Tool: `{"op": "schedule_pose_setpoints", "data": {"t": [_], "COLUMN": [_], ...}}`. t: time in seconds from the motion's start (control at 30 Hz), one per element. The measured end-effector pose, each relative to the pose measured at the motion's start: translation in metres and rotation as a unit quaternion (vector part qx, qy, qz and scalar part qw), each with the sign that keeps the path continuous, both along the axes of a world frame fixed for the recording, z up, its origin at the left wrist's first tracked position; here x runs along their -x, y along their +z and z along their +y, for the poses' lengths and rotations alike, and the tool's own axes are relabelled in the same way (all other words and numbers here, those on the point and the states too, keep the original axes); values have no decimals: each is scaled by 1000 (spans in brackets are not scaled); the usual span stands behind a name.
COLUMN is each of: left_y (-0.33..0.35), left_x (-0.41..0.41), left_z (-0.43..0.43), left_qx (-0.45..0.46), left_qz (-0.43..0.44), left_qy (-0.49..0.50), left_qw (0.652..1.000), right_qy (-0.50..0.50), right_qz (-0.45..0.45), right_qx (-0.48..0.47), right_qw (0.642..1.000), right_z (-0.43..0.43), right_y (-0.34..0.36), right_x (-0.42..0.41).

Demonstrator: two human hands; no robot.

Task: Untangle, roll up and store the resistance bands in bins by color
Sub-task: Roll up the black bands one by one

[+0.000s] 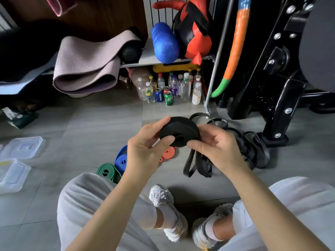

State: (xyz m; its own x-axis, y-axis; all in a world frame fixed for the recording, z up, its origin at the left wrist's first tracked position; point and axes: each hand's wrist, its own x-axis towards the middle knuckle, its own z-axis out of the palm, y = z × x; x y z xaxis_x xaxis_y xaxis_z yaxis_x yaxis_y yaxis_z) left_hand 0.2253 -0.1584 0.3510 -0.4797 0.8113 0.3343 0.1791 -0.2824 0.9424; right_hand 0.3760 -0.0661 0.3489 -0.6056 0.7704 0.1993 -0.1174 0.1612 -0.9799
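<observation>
A black resistance band wound into a thick coil (178,130) is held above the floor between both hands. My left hand (147,144) grips its left side, thumb on the front face. My right hand (216,145) grips its right side, and the band's loose tail (196,163) hangs down under that hand. On the floor below lie a rolled blue band (121,161), a rolled green band (107,172) and an orange band (168,153). More black bands (253,149) lie tangled on the floor to the right.
Two clear plastic bins, one (23,147) above the other (10,175), sit on the floor at the left. Bottles and cans (168,87) stand under a shelf ahead. A black gym machine frame (275,98) rises at the right. My knees and shoes fill the foreground.
</observation>
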Motion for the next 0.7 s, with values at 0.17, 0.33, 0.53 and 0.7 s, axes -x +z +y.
{"op": "schedule_pose_setpoints", "data": {"t": [0.17,0.33,0.53,0.7], "left_y": [-1,10,31,30], "left_x": [-16,16,35,38], "left_z": [2,2,8,7], "left_qx": [4,75,59,36], "left_qz": [-151,274,511,350], "left_qy": [-26,-23,-112,-40], "left_qw": [988,958,850,935], "right_qy": [-15,25,55,45], "right_qz": [19,-86,-119,-111], "right_qx": [0,-89,-127,-124], "right_qw": [1000,992,983,985], "right_z": [-1,9,15,23], "right_y": [4,8,20,20], "right_x": [6,1,10,12]}}
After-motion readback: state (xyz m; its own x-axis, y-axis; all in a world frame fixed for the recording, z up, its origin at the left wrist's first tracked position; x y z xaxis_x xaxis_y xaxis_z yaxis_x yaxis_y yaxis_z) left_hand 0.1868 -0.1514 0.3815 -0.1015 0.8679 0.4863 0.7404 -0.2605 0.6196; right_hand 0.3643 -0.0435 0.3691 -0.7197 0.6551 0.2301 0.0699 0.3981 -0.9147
